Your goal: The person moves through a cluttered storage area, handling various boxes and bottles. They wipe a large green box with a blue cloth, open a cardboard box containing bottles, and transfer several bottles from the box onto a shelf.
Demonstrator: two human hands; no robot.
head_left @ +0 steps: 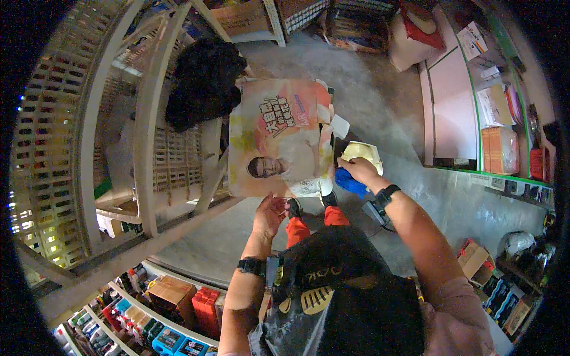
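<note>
A low table or box top with a worn printed poster [276, 138] lies before me. At its near edge is my left hand [270, 213], palm partly up and fingers curled, with nothing clearly in it. My right hand [360, 170] reaches to the right of the poster, its fingertips bent against a pale yellow container [369, 153]; whether it grips that container or the blue item is unclear. A crumpled blue plastic item [352, 181] lies just below this hand. A small grey device [375, 212] with a cable is on the floor near my right wrist.
A black furry or cloth bundle [202, 82] adjoins the poster's left side, beside wooden frames and perforated panels [171, 164]. White shelving [452, 104] with boxes stands right. Low shelves hold a cardboard box [171, 293] and blue cases [168, 340]. A white sack [412, 42] stands at the back.
</note>
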